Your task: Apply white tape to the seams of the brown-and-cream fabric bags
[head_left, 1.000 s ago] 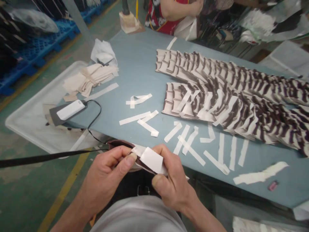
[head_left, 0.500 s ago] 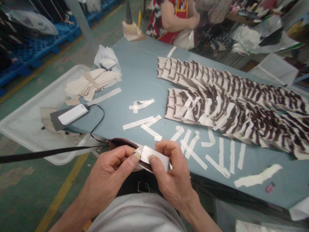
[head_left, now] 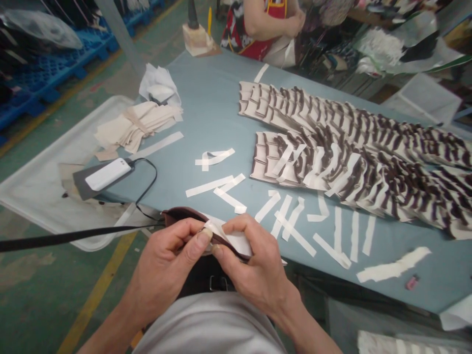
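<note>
At six o'clock, the brown-edged piece is pinched by the left hand and right hand. White strips are scattered beyond; layered pieces are laid out at two o'clock.

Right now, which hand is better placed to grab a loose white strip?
Probably the right hand: several strips lie just past it. Both grip the brown piece, which the left hand could hold alone.

Both hands close together, fingers pinched
</note>
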The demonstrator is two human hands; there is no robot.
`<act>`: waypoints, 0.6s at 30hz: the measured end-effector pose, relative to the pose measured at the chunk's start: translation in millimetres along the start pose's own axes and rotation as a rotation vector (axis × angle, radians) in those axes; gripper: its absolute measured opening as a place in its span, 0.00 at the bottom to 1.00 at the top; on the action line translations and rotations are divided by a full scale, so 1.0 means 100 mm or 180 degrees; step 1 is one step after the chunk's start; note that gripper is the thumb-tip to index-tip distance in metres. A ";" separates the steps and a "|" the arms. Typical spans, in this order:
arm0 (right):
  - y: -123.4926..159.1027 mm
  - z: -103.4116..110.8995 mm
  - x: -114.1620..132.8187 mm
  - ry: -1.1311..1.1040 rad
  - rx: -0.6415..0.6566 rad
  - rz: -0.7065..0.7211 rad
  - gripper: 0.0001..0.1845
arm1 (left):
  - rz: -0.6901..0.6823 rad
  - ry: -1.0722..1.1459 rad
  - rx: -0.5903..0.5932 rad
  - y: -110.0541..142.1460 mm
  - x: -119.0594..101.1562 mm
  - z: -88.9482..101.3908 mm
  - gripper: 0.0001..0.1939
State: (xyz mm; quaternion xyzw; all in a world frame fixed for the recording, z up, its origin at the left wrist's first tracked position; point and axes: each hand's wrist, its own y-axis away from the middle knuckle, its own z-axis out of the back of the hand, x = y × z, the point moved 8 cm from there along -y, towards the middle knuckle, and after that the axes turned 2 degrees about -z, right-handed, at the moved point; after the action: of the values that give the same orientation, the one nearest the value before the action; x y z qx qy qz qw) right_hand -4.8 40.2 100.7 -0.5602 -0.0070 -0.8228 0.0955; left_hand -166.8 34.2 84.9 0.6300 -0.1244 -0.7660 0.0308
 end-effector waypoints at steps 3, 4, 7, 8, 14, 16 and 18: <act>0.01 0.02 -0.13 -0.0407 0.0094 -0.0509 0.05 | -0.0054 -0.0174 -0.0025 -0.01 -0.03 -0.03 0.17; 0.02 0.02 -0.19 -0.0578 0.0132 -0.0681 0.07 | -0.0081 -0.0219 -0.0029 -0.01 -0.04 -0.04 0.17; 0.06 0.01 -0.39 -0.1088 0.0217 -0.1187 0.15 | -0.0132 -0.0330 -0.0061 -0.01 -0.05 -0.04 0.17; 0.08 0.00 -0.46 -0.1263 0.0229 -0.1359 0.18 | -0.0146 -0.0361 -0.0068 -0.01 -0.04 -0.04 0.18; 0.16 -0.10 -0.72 -0.2250 0.0075 -0.2014 0.27 | -0.0065 -0.0391 -0.0139 -0.03 0.08 0.00 0.19; 0.15 -0.11 -0.73 -0.2336 0.0034 -0.2032 0.26 | 0.0002 -0.0380 -0.0154 -0.04 0.11 0.01 0.20; 0.13 -0.10 -0.71 -0.2332 0.0035 -0.1999 0.25 | 0.0058 -0.0351 -0.0145 -0.03 0.13 0.01 0.20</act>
State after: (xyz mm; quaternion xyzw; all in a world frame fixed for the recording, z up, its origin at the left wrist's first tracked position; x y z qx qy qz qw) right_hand 13.7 36.6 29.9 -0.7835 -0.2133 -0.5603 -0.1634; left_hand -169.8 34.9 71.8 0.5847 -0.1141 -0.8019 0.0452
